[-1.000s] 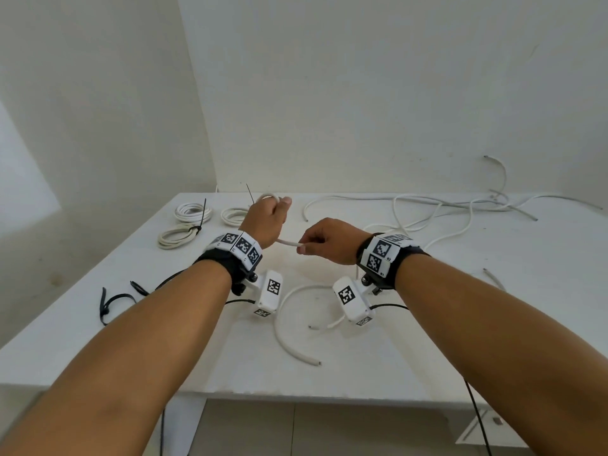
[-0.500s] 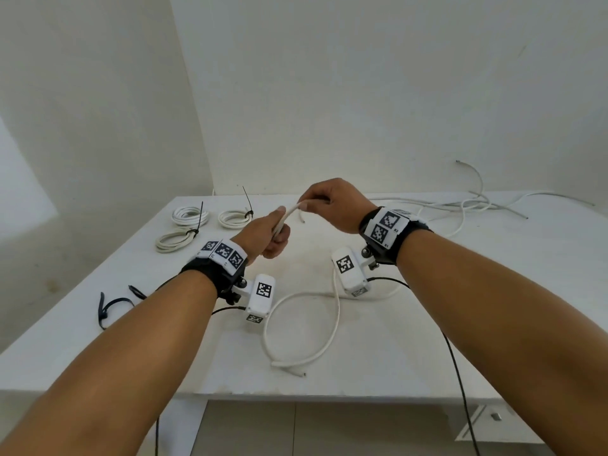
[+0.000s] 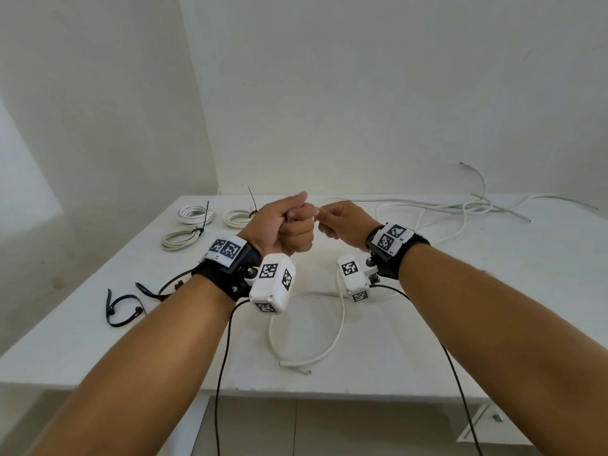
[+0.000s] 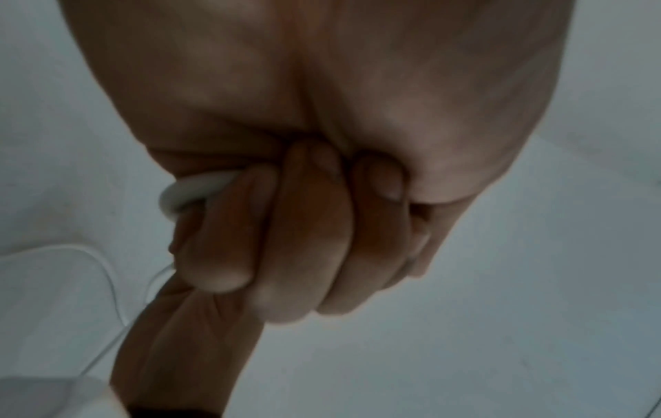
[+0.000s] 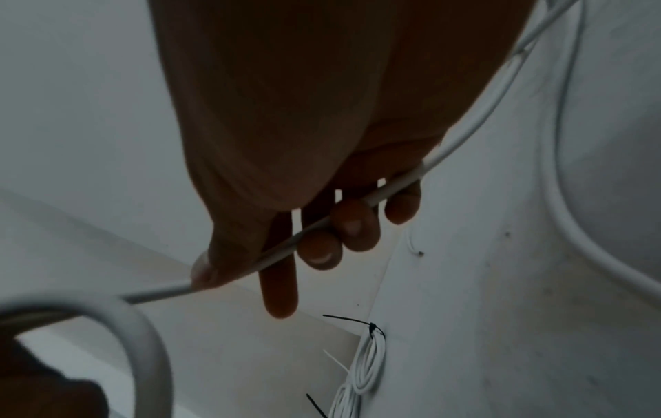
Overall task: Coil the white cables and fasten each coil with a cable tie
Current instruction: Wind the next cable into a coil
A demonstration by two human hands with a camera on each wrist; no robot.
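Observation:
My left hand (image 3: pixel 294 225) is a fist around a loop of the white cable (image 3: pixel 332 343); the left wrist view shows the bend (image 4: pixel 189 191) sticking out beside the curled fingers. Just to its right, my right hand (image 3: pixel 324 218) pinches the same cable between thumb and fingers, and the strand (image 5: pixel 322 229) runs across its fingertips. Both hands are held above the white table (image 3: pixel 493 324). A slack loop of this cable hangs down below the wrists, with its free end near the front edge.
Three tied white coils (image 3: pixel 194 213) (image 3: pixel 238 218) (image 3: pixel 179 238) lie at the back left, each with a black tie. Loose black cable ties (image 3: pixel 121 307) lie near the left edge. More loose white cables (image 3: pixel 460 209) sprawl at the back right by the wall.
My right hand has come down from above the left hand to beside it, bringing the cable round. My left hand has closed into a tighter fist on it.

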